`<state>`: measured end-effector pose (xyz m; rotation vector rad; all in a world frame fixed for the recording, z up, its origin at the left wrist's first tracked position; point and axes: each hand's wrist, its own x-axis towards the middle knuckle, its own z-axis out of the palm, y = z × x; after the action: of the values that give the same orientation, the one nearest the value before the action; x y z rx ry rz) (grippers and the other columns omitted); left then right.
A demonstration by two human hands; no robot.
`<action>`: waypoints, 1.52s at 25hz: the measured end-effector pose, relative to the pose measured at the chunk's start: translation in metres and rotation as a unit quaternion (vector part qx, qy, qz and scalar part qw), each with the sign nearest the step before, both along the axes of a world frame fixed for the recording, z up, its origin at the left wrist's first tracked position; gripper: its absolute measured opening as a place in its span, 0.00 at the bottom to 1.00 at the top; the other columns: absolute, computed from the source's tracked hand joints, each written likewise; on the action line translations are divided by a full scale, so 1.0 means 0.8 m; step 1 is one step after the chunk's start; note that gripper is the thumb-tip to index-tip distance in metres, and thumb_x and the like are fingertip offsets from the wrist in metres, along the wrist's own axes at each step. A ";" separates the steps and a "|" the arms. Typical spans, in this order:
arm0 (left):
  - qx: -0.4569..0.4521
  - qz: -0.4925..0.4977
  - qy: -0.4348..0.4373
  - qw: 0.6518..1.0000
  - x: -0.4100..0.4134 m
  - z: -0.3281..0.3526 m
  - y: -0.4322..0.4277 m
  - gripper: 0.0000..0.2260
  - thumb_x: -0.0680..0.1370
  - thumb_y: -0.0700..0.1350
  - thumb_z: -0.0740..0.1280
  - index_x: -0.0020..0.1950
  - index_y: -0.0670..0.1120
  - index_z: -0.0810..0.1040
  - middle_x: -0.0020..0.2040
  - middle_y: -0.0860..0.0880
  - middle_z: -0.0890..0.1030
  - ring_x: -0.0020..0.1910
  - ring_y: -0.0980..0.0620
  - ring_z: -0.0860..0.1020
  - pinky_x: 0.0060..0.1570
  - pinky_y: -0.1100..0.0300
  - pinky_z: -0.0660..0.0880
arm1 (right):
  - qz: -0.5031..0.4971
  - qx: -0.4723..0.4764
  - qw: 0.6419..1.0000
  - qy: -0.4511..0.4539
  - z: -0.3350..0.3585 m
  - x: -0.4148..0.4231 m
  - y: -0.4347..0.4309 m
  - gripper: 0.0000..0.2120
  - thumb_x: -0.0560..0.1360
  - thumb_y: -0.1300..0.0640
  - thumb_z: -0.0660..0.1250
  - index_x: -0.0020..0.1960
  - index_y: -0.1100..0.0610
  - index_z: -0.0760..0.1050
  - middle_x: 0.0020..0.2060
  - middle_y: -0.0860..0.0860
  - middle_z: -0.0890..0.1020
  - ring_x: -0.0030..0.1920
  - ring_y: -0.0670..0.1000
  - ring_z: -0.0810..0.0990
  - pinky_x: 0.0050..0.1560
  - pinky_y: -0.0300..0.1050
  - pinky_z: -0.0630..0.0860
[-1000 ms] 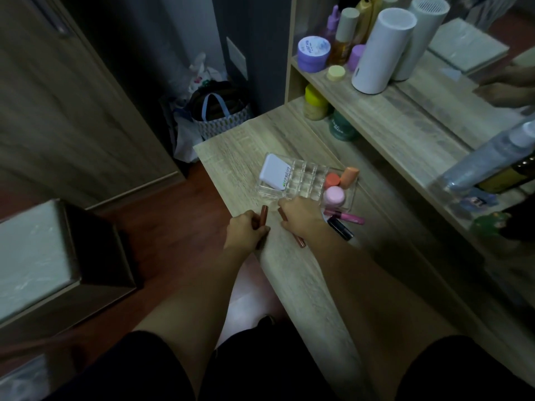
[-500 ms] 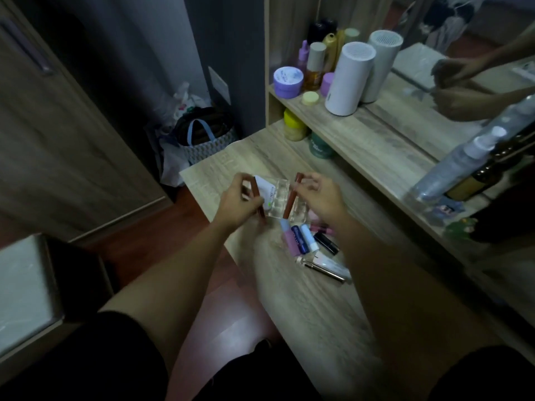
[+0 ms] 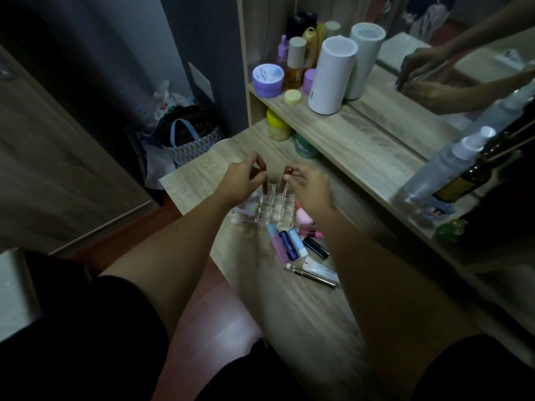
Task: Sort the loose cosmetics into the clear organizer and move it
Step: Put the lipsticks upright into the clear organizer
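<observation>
The clear organizer (image 3: 273, 211) sits on the wooden desk (image 3: 304, 308), its grid of small cells facing up. My left hand (image 3: 241, 179) pinches a reddish-brown lipstick tube (image 3: 60, 172)... held upright over the far left cells. My right hand (image 3: 307, 185) pinches a second reddish-brown tube (image 3: 82, 177)... upright over the neighbouring far cells; their lower ends seem to sit inside the grid. A pink round puff (image 3: 304, 218) lies in the organizer's right side. Loose tubes (image 3: 289, 244) and a slim wand (image 3: 311, 274) lie in front of it.
A raised shelf (image 3: 362, 134) runs along the right with a white cylinder (image 3: 331, 75), purple jar (image 3: 267, 79), bottles and a spray bottle (image 3: 451, 160). A yellow jar (image 3: 277, 127) and green jar (image 3: 305, 146) stand beneath. A mirror reflects my hands. A bag (image 3: 188, 140) sits on the floor.
Both hands lifted the two reddish-brown tubes from the desk's front edge, carried them to the organizer and turned them upright over its far cells. The camera view shifted.
</observation>
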<state>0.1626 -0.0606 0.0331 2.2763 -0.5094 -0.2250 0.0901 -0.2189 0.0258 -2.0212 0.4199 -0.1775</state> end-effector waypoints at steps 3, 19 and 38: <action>0.010 -0.018 0.002 1.000 0.003 -0.013 -0.003 0.05 0.75 0.39 0.68 0.50 0.40 0.75 0.47 0.42 0.84 0.40 0.52 0.79 0.42 0.67 0.70 | 0.024 -0.034 0.999 0.019 -0.008 0.003 0.000 0.12 0.74 0.61 0.69 0.58 0.57 0.79 0.51 0.53 0.85 0.43 0.37 0.78 0.40 0.24 0.71; 0.041 -0.057 0.009 0.997 0.006 -0.018 -0.008 0.09 0.74 0.39 0.69 0.53 0.39 0.77 0.49 0.41 0.83 0.45 0.46 0.82 0.47 0.60 0.77 | 0.086 -0.062 0.991 0.087 -0.007 0.012 -0.006 0.14 0.73 0.62 0.70 0.59 0.57 0.78 0.50 0.54 0.85 0.45 0.45 0.79 0.38 0.29 0.69; 0.045 -0.112 0.029 0.992 -0.102 -0.032 0.035 0.09 0.75 0.38 0.67 0.53 0.42 0.81 0.50 0.40 0.83 0.44 0.47 0.78 0.48 0.55 0.75 | 0.245 -0.249 0.925 0.151 -0.008 -0.114 -0.020 0.06 0.72 0.60 0.70 0.48 0.58 0.81 0.42 0.51 0.82 0.39 0.46 0.79 0.44 0.37 0.72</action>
<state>0.0812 -0.0330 0.0076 2.2900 -0.7377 -0.4322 -0.0013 -0.2346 0.0195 -2.6007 0.0378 0.3801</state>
